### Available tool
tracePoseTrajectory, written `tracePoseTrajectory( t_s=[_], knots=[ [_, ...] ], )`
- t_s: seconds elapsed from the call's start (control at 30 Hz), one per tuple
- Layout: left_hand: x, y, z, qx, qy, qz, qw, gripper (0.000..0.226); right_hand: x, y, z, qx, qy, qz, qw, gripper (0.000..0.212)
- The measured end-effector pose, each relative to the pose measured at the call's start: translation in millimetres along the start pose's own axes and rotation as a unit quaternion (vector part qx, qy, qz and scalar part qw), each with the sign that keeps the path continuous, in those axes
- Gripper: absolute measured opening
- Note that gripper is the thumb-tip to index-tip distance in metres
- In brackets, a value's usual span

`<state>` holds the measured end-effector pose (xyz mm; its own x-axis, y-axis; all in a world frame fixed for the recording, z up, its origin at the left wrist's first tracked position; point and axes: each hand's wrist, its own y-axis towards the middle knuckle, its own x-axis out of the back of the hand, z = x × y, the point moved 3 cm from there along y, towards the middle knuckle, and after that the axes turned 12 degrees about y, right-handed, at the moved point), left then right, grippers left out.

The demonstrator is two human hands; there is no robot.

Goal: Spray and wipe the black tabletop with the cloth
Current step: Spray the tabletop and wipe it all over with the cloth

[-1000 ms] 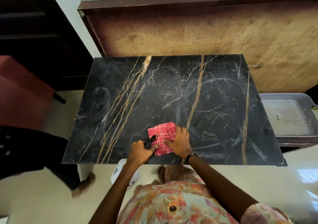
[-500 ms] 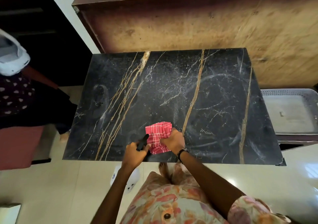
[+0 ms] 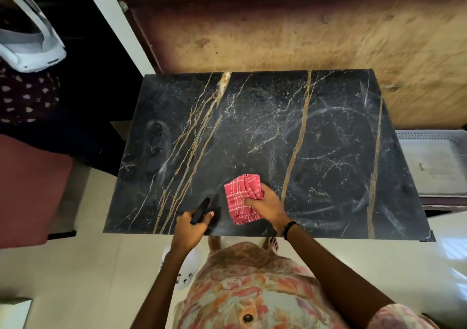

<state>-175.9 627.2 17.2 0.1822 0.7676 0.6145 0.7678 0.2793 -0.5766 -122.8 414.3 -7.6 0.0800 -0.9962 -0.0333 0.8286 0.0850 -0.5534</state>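
A black tabletop point(image 3: 328, 151), marbled with gold and white veins and marked with pale curved smears, fills the middle of the view. Near its near edge, slightly left of centre, lies a red cloth point(image 3: 241, 197) with a white check, bunched and folded, flat on the stone. The right hand point(image 3: 269, 204) lies on the cloth's right side, its fingers curled over the fabric and gathering it, a dark band around the wrist. Just to the left, apart from the cloth, the left hand point(image 3: 192, 225) is wrapped around a black spray nozzle point(image 3: 201, 210) that points away across the tabletop; the thumb lies beside it and the fingers are closed round the neck below. A white bottle body point(image 3: 187, 275) shows beneath that forearm, past the table's near edge, with small dark marks on it too blurred to read. Behind the table stands a worn brown board point(image 3: 303, 32) leaning on a pale wall. To the right sits a grey plastic tray point(image 3: 434, 161) with a perforated rim. At far left are a maroon seat point(image 3: 30, 189), a second person in dark spotted clothing point(image 3: 25, 96), and a white and grey object point(image 3: 27, 43) whose small lettering cannot be made out. The floor point(image 3: 75, 278) is pale and glossy.
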Motion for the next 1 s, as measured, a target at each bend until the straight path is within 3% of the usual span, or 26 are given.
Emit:
tracePoseTrajectory(
  t_s=[0.1,0.2,0.33,0.4,0.53,0.63,0.73,0.9,1.0],
  knots=[
    [23,3,13,0.001,-0.015,0.002,1.0,0.028,-15,0,14,0.064,-0.068,-0.006,0.996,0.036],
    [49,11,32,0.001,-0.03,-0.013,0.999,0.021,-48,-1,27,0.181,-0.21,-0.011,0.961,0.031],
    [82,21,57,0.011,-0.055,-0.037,0.998,0.028,-111,-12,31,0.419,-0.391,-0.001,0.82,0.034],
    [95,26,69,0.023,-0.057,-0.049,0.997,0.027,-140,-16,11,0.471,-0.437,0.056,0.764,0.039],
    [113,37,89,0.029,-0.068,-0.048,0.996,0.024,-163,-8,-42,0.385,-0.556,0.178,0.715,0.05],
    [117,45,102,0.028,-0.061,-0.037,0.997,0.02,-155,-7,-43,0.323,-0.56,0.235,0.726,0.06],
    [117,49,115,0.05,-0.06,-0.016,0.997,0.031,-147,-8,-39,0.326,-0.564,0.226,0.724,0.07],
    [122,48,122,0.061,-0.089,-0.017,0.994,0.021,-159,2,-45,0.355,-0.603,0.231,0.677,0.063],
    [127,45,131,0.03,-0.092,-0.016,0.995,0.015,-164,12,-56,0.332,-0.616,0.249,0.669,0.066]
  ],
)
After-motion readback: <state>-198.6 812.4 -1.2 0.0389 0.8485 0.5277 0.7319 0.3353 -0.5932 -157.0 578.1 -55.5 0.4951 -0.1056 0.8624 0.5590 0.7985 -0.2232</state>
